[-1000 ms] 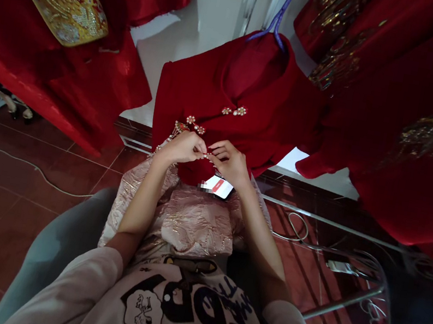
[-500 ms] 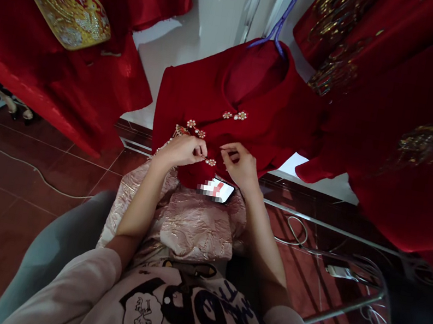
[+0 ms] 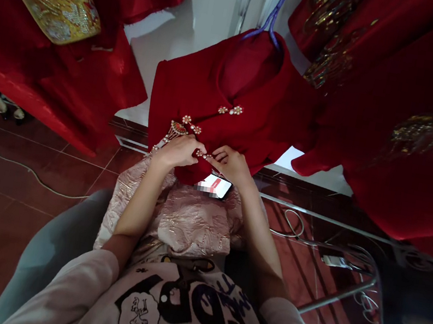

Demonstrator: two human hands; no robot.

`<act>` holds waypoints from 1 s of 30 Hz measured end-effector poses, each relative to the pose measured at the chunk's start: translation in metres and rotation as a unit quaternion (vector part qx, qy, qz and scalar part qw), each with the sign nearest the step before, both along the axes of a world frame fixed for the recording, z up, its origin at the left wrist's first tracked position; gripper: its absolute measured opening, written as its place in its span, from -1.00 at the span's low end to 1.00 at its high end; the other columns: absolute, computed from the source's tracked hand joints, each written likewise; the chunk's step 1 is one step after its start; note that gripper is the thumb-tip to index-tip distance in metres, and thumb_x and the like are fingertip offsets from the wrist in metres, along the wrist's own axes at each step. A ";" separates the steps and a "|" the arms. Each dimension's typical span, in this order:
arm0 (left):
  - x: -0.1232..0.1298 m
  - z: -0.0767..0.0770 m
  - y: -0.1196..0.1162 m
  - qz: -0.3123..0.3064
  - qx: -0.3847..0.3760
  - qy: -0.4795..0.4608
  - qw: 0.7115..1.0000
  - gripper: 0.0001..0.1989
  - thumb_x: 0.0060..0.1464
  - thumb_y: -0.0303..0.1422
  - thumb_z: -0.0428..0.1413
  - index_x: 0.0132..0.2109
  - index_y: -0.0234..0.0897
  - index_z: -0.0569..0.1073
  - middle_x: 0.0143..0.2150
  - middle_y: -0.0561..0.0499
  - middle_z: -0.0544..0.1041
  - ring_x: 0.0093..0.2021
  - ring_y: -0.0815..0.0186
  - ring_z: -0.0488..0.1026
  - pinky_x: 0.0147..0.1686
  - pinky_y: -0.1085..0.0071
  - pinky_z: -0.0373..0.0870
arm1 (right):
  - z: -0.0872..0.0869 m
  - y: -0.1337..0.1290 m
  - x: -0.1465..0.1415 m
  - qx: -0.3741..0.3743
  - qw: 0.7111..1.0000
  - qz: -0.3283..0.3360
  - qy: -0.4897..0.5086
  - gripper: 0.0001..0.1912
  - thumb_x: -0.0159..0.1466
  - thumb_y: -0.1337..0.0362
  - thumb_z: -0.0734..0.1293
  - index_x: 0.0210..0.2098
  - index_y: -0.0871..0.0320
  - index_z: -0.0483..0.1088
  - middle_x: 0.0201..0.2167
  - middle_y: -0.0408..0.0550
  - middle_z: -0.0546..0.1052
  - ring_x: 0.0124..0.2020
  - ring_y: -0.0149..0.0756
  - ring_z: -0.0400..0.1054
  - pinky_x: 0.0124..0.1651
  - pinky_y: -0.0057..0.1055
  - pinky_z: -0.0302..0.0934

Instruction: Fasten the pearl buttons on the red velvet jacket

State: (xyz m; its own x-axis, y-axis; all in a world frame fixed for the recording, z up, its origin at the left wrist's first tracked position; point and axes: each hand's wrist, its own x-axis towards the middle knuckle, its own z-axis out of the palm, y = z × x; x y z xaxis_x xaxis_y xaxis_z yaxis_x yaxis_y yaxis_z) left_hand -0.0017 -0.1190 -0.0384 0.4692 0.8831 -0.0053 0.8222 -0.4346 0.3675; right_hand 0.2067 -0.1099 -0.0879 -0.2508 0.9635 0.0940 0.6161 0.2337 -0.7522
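A red dress point(image 3: 196, 86) with a stand collar hangs in front of me, its lower part over my lap. My left hand point(image 3: 176, 152) is closed, thumb and forefinger pinching one side of a pearl flower button point(image 3: 202, 155) on its front. From the other side, the fingertips of my right hand point(image 3: 231, 164) close on the same button's other end. More flower buttons point(image 3: 231, 110) sit at the collar, and another pair point(image 3: 191, 124) lies slantwise above my left hand, beside a beaded fan-shaped ornament point(image 3: 177, 129). What lies under my fingers is partly hidden.
A lit phone point(image 3: 218, 187) rests on pinkish shiny cloth point(image 3: 193, 224) in my lap. A purple hanger point(image 3: 274, 17) holds the dress. Embroidered red garments point(image 3: 123, 74) hang either side. A metal chair frame point(image 3: 343, 296) and cables point(image 3: 293, 224) are at right.
My right hand has moved left, from apart to touching the flower button, its fingers now at the button's end. My left hand keeps its pinch. The view has shifted slightly.
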 end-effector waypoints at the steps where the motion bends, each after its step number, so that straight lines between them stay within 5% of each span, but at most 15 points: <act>1: 0.000 0.000 0.000 0.001 -0.004 -0.001 1.000 -0.64 0.08 -0.49 0.22 0.02 -0.19 0.68 -0.16 -0.10 0.58 -0.09 0.11 0.53 0.00 0.25 0.42 | -0.001 0.001 -0.001 -0.006 1.000 0.002 0.004 -0.75 0.15 0.16 0.57 -0.32 0.12 0.50 -0.38 -0.07 0.65 -0.39 -0.30 0.51 -0.28 -0.39 0.34; 8: 0.000 -0.005 0.004 -0.025 0.013 -0.009 1.000 -0.70 0.04 -0.52 0.20 -0.08 -0.23 0.67 -0.23 -0.08 0.57 -0.18 0.17 0.50 -0.08 0.32 0.40 | -0.001 0.001 -0.003 -0.032 0.997 0.020 0.074 -0.71 0.04 0.15 0.60 -0.43 0.13 0.46 -0.43 -0.07 0.64 -0.37 -0.28 0.55 -0.21 -0.35 0.44; 15: -0.005 -0.003 0.006 -0.007 0.017 -0.054 0.998 -0.82 0.07 -0.37 0.31 -0.13 -0.17 0.67 -0.24 -0.01 0.57 -0.25 0.25 0.49 -0.20 0.38 0.33 | 0.006 0.000 0.001 -0.060 0.985 0.032 0.158 -0.55 -0.06 -0.05 0.63 -0.43 0.13 0.50 -0.42 -0.03 0.65 -0.35 -0.26 0.56 -0.16 -0.29 0.47; 23: 0.001 0.003 0.003 -0.033 0.070 -0.037 0.996 -0.90 0.13 -0.36 0.30 -0.19 -0.22 0.68 -0.15 -0.08 0.55 -0.11 0.15 0.50 -0.08 0.31 0.36 | 0.009 -0.001 0.000 -0.074 0.981 0.030 0.176 -0.55 -0.09 -0.04 0.64 -0.43 0.14 0.50 -0.44 -0.04 0.64 -0.38 -0.28 0.53 -0.17 -0.30 0.45; 30: 0.003 0.003 0.004 -0.056 0.064 -0.057 0.995 -0.94 0.07 -0.46 0.25 -0.28 -0.25 0.62 -0.24 -0.03 0.60 -0.19 0.19 0.53 -0.17 0.34 0.35 | 0.009 -0.001 0.001 -0.075 0.980 0.043 0.177 -0.55 -0.10 -0.03 0.64 -0.43 0.14 0.50 -0.44 -0.06 0.62 -0.36 -0.28 0.53 -0.18 -0.30 0.44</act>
